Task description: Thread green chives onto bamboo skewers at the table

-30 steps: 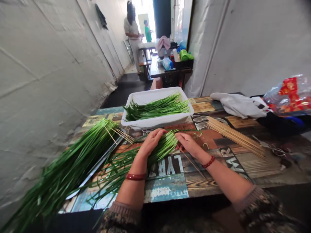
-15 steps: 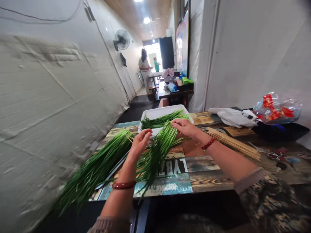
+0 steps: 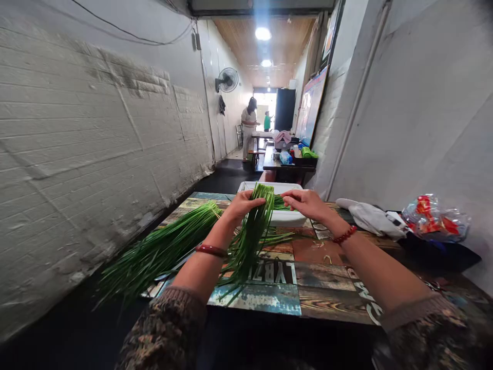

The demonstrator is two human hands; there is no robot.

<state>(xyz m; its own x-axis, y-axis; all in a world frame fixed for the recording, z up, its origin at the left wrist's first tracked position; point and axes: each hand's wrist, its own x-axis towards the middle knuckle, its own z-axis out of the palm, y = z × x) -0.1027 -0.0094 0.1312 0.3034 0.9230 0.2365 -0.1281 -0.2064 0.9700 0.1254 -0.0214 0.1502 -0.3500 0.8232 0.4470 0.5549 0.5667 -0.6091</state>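
My left hand (image 3: pixel 239 206) is closed around the pale upper end of a bunch of garlic chives (image 3: pixel 250 244), whose dark leaves hang down to the table. Just right of that end is my right hand (image 3: pixel 308 204), its thumb and fingertips pinched together; whatever they hold is too small to make out. Behind both hands stands a white tray (image 3: pixel 288 219) with more chives (image 3: pixel 280 202) lying in it. A larger heap of chives (image 3: pixel 165 252) rests to the left, its leaf tips over the table edge. A few loose stalks (image 3: pixel 279 238) lie under my hands.
The patchwork wood table (image 3: pixel 327 303) carries a white cloth item (image 3: pixel 367 218) and a clear bag with red print (image 3: pixel 435 218) at right. Farther back is a cluttered dark table (image 3: pixel 271 163). A person (image 3: pixel 248 126) stands beyond it. A brick wall (image 3: pixel 77 133) runs along the left.
The held bunch has passed from my right hand to my left. My right hand has come off it and pinches beside it. The view has tilted and shifted.
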